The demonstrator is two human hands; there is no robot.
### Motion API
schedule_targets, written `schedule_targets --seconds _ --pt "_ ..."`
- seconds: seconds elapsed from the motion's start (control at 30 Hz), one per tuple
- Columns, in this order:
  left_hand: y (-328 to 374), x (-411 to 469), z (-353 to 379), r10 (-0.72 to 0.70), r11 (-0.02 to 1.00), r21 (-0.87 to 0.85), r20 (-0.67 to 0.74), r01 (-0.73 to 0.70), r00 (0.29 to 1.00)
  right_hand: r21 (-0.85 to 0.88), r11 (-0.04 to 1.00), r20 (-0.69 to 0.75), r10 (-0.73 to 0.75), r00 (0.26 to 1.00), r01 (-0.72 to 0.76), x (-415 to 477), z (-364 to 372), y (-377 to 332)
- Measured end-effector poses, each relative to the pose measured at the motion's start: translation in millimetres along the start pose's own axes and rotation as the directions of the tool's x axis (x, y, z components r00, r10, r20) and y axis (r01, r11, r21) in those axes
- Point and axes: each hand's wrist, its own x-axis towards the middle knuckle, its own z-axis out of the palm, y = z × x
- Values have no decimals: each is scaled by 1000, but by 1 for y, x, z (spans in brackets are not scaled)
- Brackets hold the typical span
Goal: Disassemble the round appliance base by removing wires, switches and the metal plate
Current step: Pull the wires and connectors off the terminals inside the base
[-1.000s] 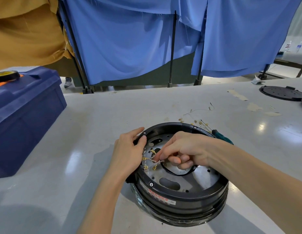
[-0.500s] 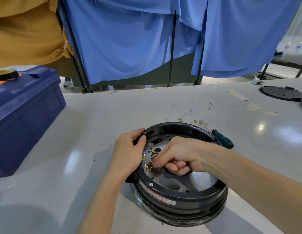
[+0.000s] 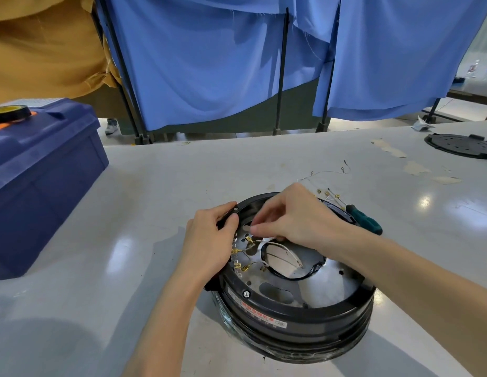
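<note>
The round black appliance base point(image 3: 291, 319) sits on the grey table in front of me. Inside it lies a shiny metal plate point(image 3: 326, 284) with holes and a large central opening. White wires with brass terminals point(image 3: 266, 247) run across the plate near its left side. My left hand point(image 3: 209, 240) grips the base's left rim. My right hand point(image 3: 294, 216) hovers over the far part of the plate, fingertips pinched at a wire near the rim; what exactly they hold is hidden by the fingers.
Loose wires and brass terminals point(image 3: 329, 183) lie behind the base. A green-handled screwdriver point(image 3: 364, 219) rests at its right. A blue toolbox point(image 3: 38, 180) stands at the left. A black round cover point(image 3: 460, 145) lies far right. Blue curtains hang behind the table.
My right hand has moved up and away from the plate's centre toward the far left rim, uncovering the central opening and the wires. My left hand stays on the rim.
</note>
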Motion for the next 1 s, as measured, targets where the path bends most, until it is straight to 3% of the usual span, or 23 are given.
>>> schedule_targets --seconds 0.07,0.27,0.43,0.63,0.83,1.0 --pt "-1 0 0 -3 1000 7 13 3 1000 -109 991 73 -67 995 74 3 6 -6" --pt "-3 1 1 10 1000 4 -4 -10 1000 -210 976 286 110 952 -50 19 15 -14" --pt "-1 1 -1 3 1000 22 12 -3 1000 -217 948 516 315 797 -234 36 5 -26" --pt "0 1 0 22 1000 11 -9 -22 1000 -73 939 659 299 690 -337 40 11 -19" --pt "0 0 0 4 1000 6 -5 -4 1000 168 879 697 213 684 -446 33 15 2" --pt "0 0 0 -5 1000 -7 2 5 1000 259 825 683 211 699 -502 30 18 7"
